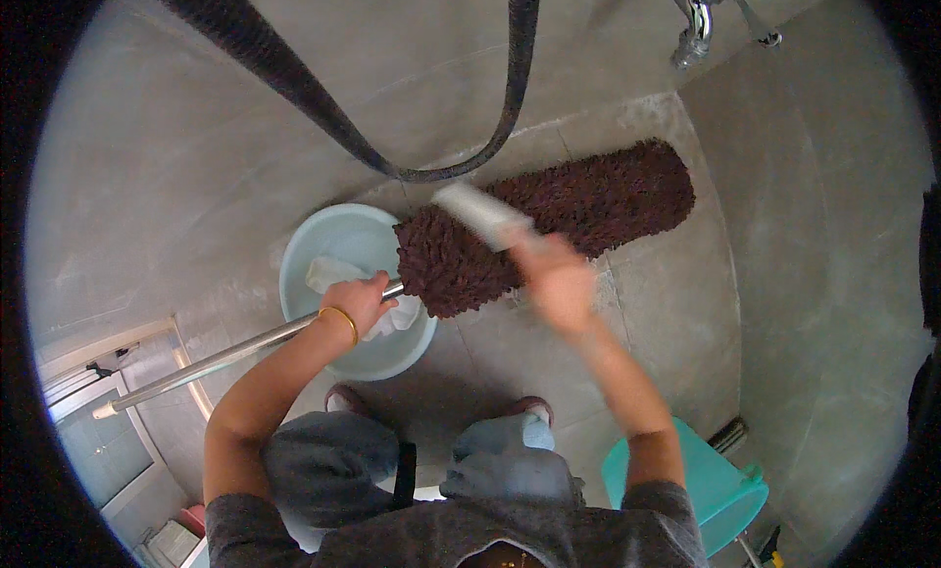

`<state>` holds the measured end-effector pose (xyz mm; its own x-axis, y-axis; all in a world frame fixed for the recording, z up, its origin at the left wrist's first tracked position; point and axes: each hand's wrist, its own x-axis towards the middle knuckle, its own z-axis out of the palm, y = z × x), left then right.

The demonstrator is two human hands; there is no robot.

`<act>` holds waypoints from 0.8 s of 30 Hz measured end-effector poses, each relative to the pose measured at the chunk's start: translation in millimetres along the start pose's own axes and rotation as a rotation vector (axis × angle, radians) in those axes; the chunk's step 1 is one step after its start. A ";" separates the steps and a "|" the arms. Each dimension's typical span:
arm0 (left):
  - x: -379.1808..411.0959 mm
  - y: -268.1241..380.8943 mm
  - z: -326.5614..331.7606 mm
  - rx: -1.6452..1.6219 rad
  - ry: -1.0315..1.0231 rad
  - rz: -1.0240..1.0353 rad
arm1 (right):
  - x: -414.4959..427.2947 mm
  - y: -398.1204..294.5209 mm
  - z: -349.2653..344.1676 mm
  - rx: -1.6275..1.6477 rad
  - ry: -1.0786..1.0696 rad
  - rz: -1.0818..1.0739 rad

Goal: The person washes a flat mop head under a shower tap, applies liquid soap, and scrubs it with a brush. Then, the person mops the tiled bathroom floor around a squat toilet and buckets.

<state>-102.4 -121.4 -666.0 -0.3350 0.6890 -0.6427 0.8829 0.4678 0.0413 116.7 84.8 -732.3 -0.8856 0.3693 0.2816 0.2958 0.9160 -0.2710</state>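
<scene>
My left hand (359, 303) grips the shiny metal pole (220, 358) of a mop close to its head. Its dark brown, shaggy mop head (610, 197) stretches to the right along the tiled floor, and its near end overlaps the rim of a pale blue round basin (294, 233). In the basin lie a white cloth (401, 314) and a pale lump (331, 270), partly behind my left hand. My right hand (562, 285), blurred, holds a pale brush-like tool (481, 211) over the mop head; motion hides its details.
A black strap (441, 175) hangs in a loop across the top. A chrome tap (698, 24) projects from the wall at upper right. Near my right elbow stands a turquoise bucket (724, 487), with a dark brush (728, 436) beside it. A framed glass door (103, 443) is at lower left.
</scene>
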 end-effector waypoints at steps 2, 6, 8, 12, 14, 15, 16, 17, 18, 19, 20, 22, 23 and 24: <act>-1.8 0.4 -0.4 0.003 -0.017 -0.013 | 9.3 -38.9 13.7 0.010 -0.166 0.029; -8.1 7.5 -5.8 0.002 -0.052 -0.042 | 18.3 35.9 2.5 -0.304 -0.156 0.211; -7.4 10.3 -7.7 0.008 -0.046 -0.053 | 12.5 95.2 -23.8 -0.483 -0.331 0.536; -0.8 10.9 -2.9 -0.017 -0.012 -0.016 | 7.0 74.0 -29.6 -0.436 -0.133 0.390; 1.0 10.7 3.4 0.045 0.046 -0.037 | -13.5 -4.3 -1.9 -0.227 -0.053 0.187; 0.5 11.8 7.5 0.018 0.044 -0.020 | -30.3 -37.1 9.0 -0.096 -0.048 0.000; 0.0 12.7 10.6 0.018 0.060 -0.028 | -38.5 -42.2 17.6 -0.116 0.000 0.056; -1.8 15.0 14.3 0.024 0.066 -0.024 | -51.4 -43.3 22.8 -0.123 0.019 0.055; -2.9 17.4 16.7 0.020 0.046 -0.033 | -62.0 -36.2 25.0 -0.133 0.018 0.011; -4.8 20.7 19.4 0.006 0.073 -0.033 | -71.1 -10.7 18.1 -0.239 0.004 0.100; -5.9 24.4 21.0 -0.001 0.072 -0.030 | -78.2 20.8 6.6 -0.205 0.065 0.258; -6.9 31.9 22.9 -0.012 0.053 -0.023 | -87.2 64.6 -22.4 -0.478 -0.225 0.665; -6.1 35.1 23.2 -0.019 0.037 -0.022 | -86.0 67.0 -29.7 -0.467 -0.125 0.568; -6.0 38.2 24.1 -0.001 0.051 -0.037 | -84.5 60.7 -35.5 -0.473 -0.080 0.526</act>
<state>-58.7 -121.1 -679.0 -0.3840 0.6987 -0.6037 0.8691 0.4943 0.0192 222.2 114.7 -739.9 -0.6006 0.7854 0.1495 0.7991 0.5957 0.0810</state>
